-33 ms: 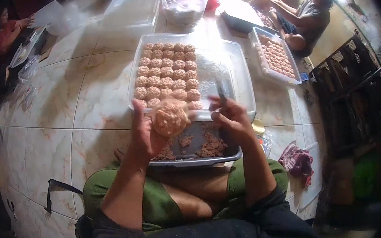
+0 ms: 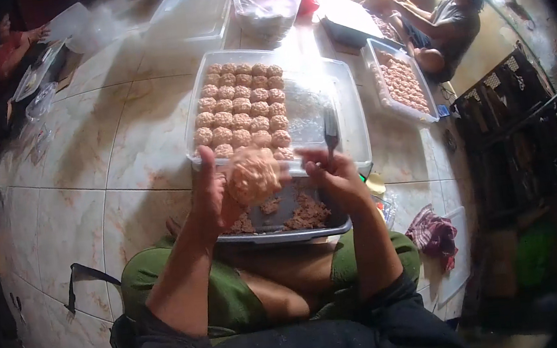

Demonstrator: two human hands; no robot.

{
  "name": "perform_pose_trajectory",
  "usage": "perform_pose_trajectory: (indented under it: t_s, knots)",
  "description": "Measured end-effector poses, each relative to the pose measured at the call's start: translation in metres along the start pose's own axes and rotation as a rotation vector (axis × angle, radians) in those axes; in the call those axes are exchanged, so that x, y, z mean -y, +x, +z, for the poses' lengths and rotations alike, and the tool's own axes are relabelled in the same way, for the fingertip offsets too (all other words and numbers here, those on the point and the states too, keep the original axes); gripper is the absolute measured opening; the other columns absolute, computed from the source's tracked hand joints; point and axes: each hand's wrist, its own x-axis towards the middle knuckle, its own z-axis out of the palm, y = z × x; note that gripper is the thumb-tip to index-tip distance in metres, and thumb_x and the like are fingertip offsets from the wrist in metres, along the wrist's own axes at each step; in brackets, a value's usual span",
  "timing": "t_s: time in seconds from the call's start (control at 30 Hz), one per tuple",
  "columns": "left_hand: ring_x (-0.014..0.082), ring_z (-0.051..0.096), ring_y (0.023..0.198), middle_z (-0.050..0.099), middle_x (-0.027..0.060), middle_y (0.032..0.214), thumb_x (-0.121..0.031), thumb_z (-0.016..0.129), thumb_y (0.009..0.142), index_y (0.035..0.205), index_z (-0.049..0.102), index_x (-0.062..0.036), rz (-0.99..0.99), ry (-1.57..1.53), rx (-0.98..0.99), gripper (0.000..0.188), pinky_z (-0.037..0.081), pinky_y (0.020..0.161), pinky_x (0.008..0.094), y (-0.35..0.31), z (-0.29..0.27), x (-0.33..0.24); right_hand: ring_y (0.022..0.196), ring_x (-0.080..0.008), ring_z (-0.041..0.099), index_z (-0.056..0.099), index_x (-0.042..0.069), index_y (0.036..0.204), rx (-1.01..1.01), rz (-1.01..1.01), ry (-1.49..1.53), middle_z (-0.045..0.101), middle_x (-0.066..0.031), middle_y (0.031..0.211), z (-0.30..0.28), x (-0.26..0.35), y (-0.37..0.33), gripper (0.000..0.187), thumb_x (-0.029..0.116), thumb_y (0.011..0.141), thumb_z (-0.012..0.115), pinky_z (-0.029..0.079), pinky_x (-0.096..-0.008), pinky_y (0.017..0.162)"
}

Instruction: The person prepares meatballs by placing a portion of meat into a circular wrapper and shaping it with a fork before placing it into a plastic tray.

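Observation:
My left hand (image 2: 212,198) cups a large ball of pinkish ground-meat mixture (image 2: 251,175), its thumb standing up and its fingertips blurred. My right hand (image 2: 337,176) grips a fork (image 2: 330,126) with the tines pointing up, its fingers close to the ball's right side. Just beyond both hands stands a clear plastic container (image 2: 312,75). Neat rows of shaped meatballs (image 2: 241,104) fill its left and middle parts. Below my hands, in front of my crossed legs, sits a dark grey tray (image 2: 291,234) with loose meat mixture (image 2: 308,213) in it.
Another container of meatballs (image 2: 401,83) stands at the right, near a seated person (image 2: 456,19). A second person (image 2: 4,53) is at the far left. Plastic bags (image 2: 266,2) and a clear lidded box (image 2: 187,14) stand at the back. A checked cloth (image 2: 433,236) lies right of my knee.
The fork in my right hand has turned from blurred to clearly upright, and that hand has shifted slightly left toward the ball. My left hand still holds the ball.

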Motion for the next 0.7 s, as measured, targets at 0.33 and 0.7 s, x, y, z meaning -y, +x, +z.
perform_pose_trajectory:
  t_s: [0.33,0.7]
  knots:
    - [0.0280,0.047,0.122,0.042,0.0245,0.135,-0.044,0.064,0.083,0.148,0.002,-0.0081,-0.238,0.354,-0.037,0.097,0.042,0.099,0.0387,0.007,0.003,-0.003,0.066,-0.0053,0.054,0.062,0.002,0.102,0.073,0.050,0.064,0.062,0.0021,0.083,-0.007,-0.018,-0.008,0.019,0.018,0.091,0.059,0.045,-0.0197,0.059]
    - [0.0239,0.050,0.120,0.049,0.0212,0.131,-0.006,0.077,0.072,0.141,0.027,-0.0022,0.324,0.449,0.060,0.085,0.043,0.101,0.0343,0.010,-0.006,0.009,0.046,-0.0041,0.039,0.057,0.009,0.107,0.061,0.257,0.619,0.054,0.0023,0.071,0.060,0.019,-0.021,0.030,0.036,0.096,0.050,0.030,-0.0193,0.039]
